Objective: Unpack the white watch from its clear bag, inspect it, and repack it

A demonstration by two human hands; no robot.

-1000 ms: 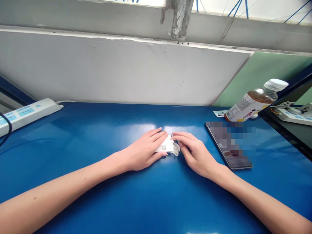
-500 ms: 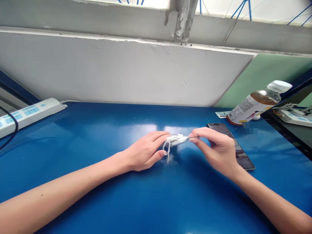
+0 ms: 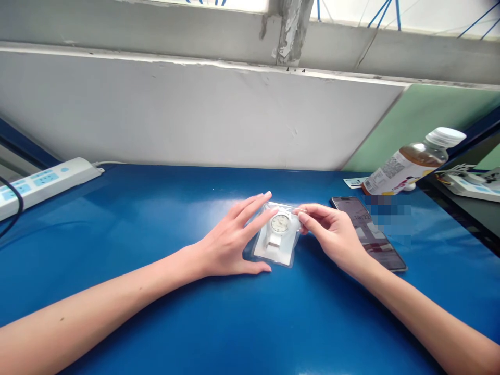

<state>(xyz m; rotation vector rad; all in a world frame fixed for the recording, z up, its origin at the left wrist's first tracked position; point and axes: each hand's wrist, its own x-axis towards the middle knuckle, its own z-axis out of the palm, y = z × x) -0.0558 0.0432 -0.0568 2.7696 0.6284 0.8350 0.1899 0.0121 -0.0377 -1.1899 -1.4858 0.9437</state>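
A white wristwatch [image 3: 280, 224] with a round pale dial lies in a clear plastic bag [image 3: 289, 260], over a white card. My right hand [image 3: 326, 226] pinches the bag's upper right edge between thumb and fingers. A thin white strand shows along the top of the bag, close to the right fingertips. My left hand [image 3: 234, 239] is spread beside the bag's left side, thumb low and fingers reaching up. Its index finger touches or overlaps the bag's upper left part; which of these I cannot tell.
A phone [image 3: 367, 234] lies right of my right hand on the blue table [image 3: 156, 323]. Behind it are a tilted drink bottle [image 3: 406, 166] and a small card [image 3: 353, 182]. A power strip [image 3: 47, 182] with a black cable is at the left. A white wall [image 3: 195, 114] borders the far edge.
The bag has turned from nearly edge-on to face up, so the watch now shows. My left fingers have opened and spread off the bag. The dangling strand no longer hangs near my left thumb.
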